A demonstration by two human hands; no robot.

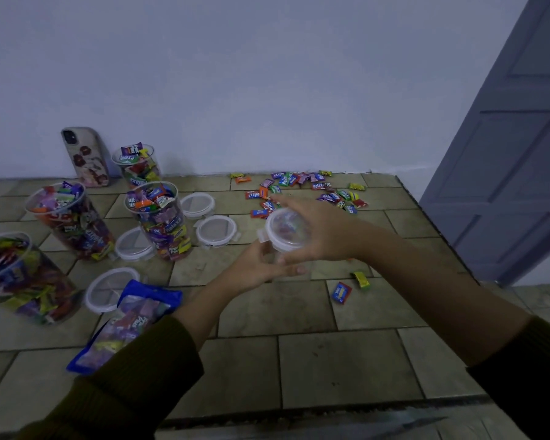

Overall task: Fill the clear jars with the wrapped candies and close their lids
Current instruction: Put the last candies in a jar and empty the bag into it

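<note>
A clear jar with a white lid on top sits between my two hands above the tiled counter; candies show through the lid. My right hand curls round the lid and the jar's top. My left hand grips the jar lower down from the left. Several open jars full of wrapped candies stand at the left, one of them leaning. Loose white lids lie among them. A scatter of loose wrapped candies lies at the back behind my hands.
A phone leans against the wall at the back left. A blue candy bag lies by my left forearm. Two stray candies lie right of centre. The counter's edge runs along the right, with a grey door beyond.
</note>
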